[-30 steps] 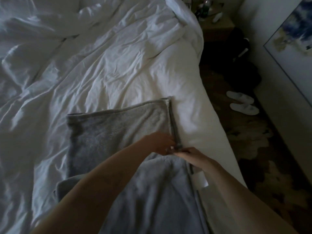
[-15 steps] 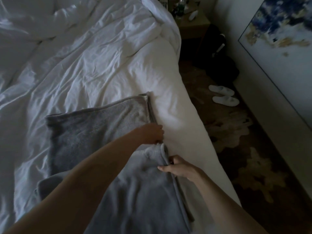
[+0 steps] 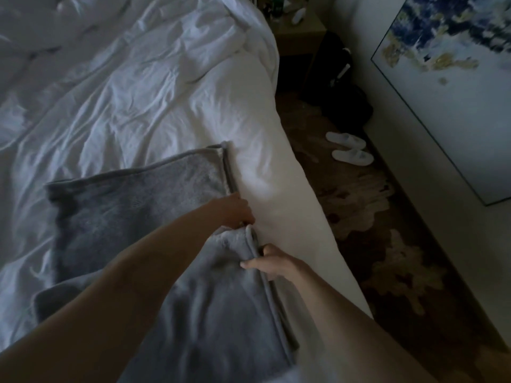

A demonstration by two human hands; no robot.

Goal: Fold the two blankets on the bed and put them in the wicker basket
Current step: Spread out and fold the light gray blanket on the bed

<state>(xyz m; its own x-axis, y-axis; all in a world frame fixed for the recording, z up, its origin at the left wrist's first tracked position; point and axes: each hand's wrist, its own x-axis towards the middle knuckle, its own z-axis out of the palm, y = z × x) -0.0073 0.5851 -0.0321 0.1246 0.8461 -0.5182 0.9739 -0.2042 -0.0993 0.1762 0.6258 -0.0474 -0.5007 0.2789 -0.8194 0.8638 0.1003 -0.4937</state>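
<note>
Head view, hands still gripping grey blanket edge, right hand drawn nearer

Blanket on bed nr right edge; slippers on floor (right, further back).

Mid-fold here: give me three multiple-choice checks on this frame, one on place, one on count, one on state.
1. Where does the grey blanket lie?
A. on the floor
B. on the white bed
C. in a basket

2. How many white slippers are on the floor?
A. one
B. two
C. four

3. What is the right hand doing?
A. hanging free
B. gripping the blanket's edge
C. holding a slipper

Answers: 1 B, it is spread on the sheets. 2 B, a pair beside the bed. 3 B, fingers close on the hem, near the left hand.
</note>
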